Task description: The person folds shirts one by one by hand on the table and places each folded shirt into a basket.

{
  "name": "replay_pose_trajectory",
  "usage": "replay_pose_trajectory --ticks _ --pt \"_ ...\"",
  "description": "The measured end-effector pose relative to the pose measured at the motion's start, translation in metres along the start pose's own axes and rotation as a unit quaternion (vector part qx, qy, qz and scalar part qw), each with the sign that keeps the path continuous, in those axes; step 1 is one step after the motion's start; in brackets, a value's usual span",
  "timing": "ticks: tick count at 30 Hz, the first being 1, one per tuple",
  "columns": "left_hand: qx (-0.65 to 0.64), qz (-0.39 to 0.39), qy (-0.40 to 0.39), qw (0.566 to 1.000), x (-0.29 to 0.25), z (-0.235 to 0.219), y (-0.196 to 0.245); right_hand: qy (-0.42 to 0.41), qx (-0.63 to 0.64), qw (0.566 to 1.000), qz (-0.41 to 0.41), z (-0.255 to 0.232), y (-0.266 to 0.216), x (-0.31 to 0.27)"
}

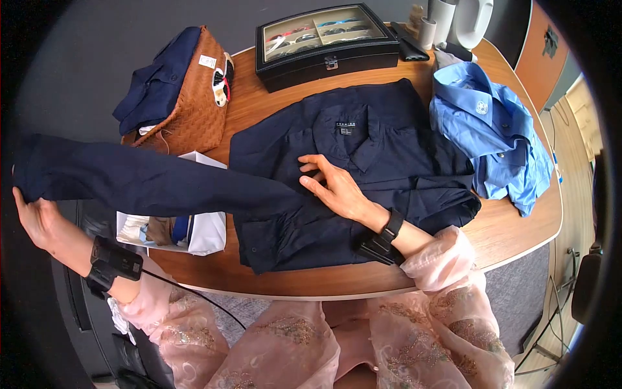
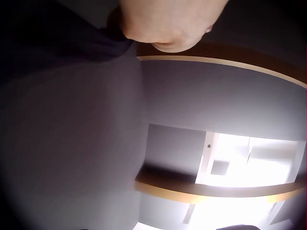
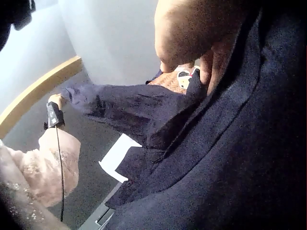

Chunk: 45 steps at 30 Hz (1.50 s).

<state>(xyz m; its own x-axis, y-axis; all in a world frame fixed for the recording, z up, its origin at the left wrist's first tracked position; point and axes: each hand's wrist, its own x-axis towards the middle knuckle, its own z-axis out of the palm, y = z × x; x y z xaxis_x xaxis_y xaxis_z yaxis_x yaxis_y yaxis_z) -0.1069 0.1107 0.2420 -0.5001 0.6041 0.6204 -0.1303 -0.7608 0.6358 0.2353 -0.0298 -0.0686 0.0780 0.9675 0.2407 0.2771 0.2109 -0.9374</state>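
Observation:
A dark navy shirt [image 1: 389, 152] lies on the table, its collar towards the back and its label showing. Out to the left stretches one sleeve [image 1: 162, 181], above a white box. At the cuff end my left hand [image 1: 44, 223] grips the fabric; in the left wrist view that hand [image 2: 170, 21] is at the top beside dark cloth [image 2: 81, 43]. My right hand [image 1: 337, 189] rests on the shirt front near the sleeve's shoulder end, fingers loosely bent. The right wrist view shows this hand [image 3: 192, 38] over the cloth, its fingertips partly hidden.
Left of the shirt are a woven basket [image 1: 201, 123] with dark clothing and a white box [image 1: 208, 233] holding cloth items. Behind stands a black display case [image 1: 330, 63]. A light blue shirt [image 1: 492, 129] lies at the right. A cable [image 1: 194, 295] runs from the left wrist.

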Motion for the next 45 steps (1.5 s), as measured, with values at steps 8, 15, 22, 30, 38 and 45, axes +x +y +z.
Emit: replay_pose_trajectory --ticks 8,15,22,30,38,45 --pt "-0.076 0.018 -0.094 0.993 -0.125 0.075 0.003 0.088 0.133 0.985 0.063 -0.003 -0.006 0.003" --pt "0.043 0.103 -0.477 0.872 -0.326 0.103 -0.039 0.094 0.393 0.903 0.145 -0.051 -0.051 0.011" --pt "0.077 0.097 -0.559 0.82 -0.387 0.109 -0.049 -0.215 0.227 0.949 0.049 -0.141 -0.066 0.005" --pt "0.046 0.151 -0.543 0.825 -0.358 0.091 -0.051 -0.203 0.143 0.964 0.091 -0.171 -0.08 0.001" --pt "0.467 -0.032 -0.485 0.739 -0.288 0.016 -0.115 -0.028 0.145 0.987 -0.067 -0.195 -0.101 -0.025" --pt "0.551 0.008 -0.384 0.741 -0.252 -0.005 -0.118 -0.022 0.146 0.985 -0.087 -0.207 -0.108 -0.04"
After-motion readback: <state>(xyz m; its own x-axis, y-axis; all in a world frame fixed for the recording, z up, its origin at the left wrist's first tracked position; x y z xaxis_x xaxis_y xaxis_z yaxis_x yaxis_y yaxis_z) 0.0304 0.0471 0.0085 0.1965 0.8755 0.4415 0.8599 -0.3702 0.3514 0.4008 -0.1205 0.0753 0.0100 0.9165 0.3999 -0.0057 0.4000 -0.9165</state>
